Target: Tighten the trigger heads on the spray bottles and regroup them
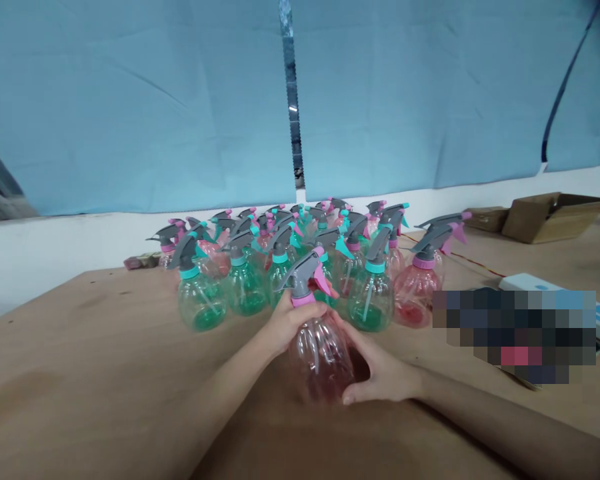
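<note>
Between my hands is a clear pink spray bottle [325, 363] with a grey spray head and a pink collar and trigger. It leans slightly to the left. My left hand [295, 319] wraps around its neck just below the collar. On the bottle's right side, my right hand [375, 373] grips the body, thumb low near the base and fingers reaching behind it. Just beyond stand several more bottles, among them a green spray bottle [371, 300] with a turquoise collar and a pink spray bottle [417, 293].
A wooden table [105, 373] carries everything. Toward the right lie a blurred-out patch [515, 333] and a white power strip [535, 283]. An open cardboard box [555, 217] sits at the back right. Behind the table hangs a blue curtain [180, 100].
</note>
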`<state>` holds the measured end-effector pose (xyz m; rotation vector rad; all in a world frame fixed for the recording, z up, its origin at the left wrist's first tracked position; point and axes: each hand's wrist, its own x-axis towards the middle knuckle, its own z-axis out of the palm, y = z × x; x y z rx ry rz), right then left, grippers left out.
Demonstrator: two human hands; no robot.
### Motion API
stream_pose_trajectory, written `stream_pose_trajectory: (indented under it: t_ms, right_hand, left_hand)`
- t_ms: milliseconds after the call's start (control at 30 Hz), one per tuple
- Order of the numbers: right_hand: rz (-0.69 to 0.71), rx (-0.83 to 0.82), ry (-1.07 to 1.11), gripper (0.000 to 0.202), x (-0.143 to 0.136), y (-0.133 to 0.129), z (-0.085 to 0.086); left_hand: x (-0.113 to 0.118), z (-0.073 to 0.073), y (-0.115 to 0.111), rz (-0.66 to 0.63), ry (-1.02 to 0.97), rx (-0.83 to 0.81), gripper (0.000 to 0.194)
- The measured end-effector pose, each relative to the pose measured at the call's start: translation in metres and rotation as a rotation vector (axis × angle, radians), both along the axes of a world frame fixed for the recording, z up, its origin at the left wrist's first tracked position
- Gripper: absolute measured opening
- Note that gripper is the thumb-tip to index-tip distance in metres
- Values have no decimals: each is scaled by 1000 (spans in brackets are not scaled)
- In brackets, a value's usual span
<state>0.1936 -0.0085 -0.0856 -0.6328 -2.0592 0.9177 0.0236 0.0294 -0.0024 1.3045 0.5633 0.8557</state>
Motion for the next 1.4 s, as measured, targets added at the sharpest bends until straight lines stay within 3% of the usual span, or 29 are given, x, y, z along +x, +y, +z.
stream_pose_trajectory:
  t_ms: [167,433,700,800,967,1067,1233,1300,1400]
  right_hand:
    - [-10,18,-10,102,0,-1,-1]
    - [22,-21,29,98,-2,0,3]
    - [-31,11,-10,102,0,-1,-4]
    - [-67,5,-39,105,0,0,-4]
    - [-167,9,-88,96,0,0,0]
    - [-299,26,-127,93,-1,1,-2]
    - [-445,36,-137,89,-1,8,-11]
    - [-462,71,-144,88,-2,9,-13]
    - [-519,126,-195,85,-6,6,-10]
  left_hand:
    - [0,3,-4,-35,-20,7,21]
    - [1,3,-2,8,-13,-34,34]
    - [0,-1,0,-45,-42,25,17]
    - [-1,-1,1,-45,2,61,21]
    - [-4,3,4,-58,205,251,31]
    - [-4,-1,4,50,332,455,33]
    - [-6,-33,6,451,496,923,57]
    - [-7,-47,7,486,517,1058,71]
    - [-8,-60,9,494,547,1109,82]
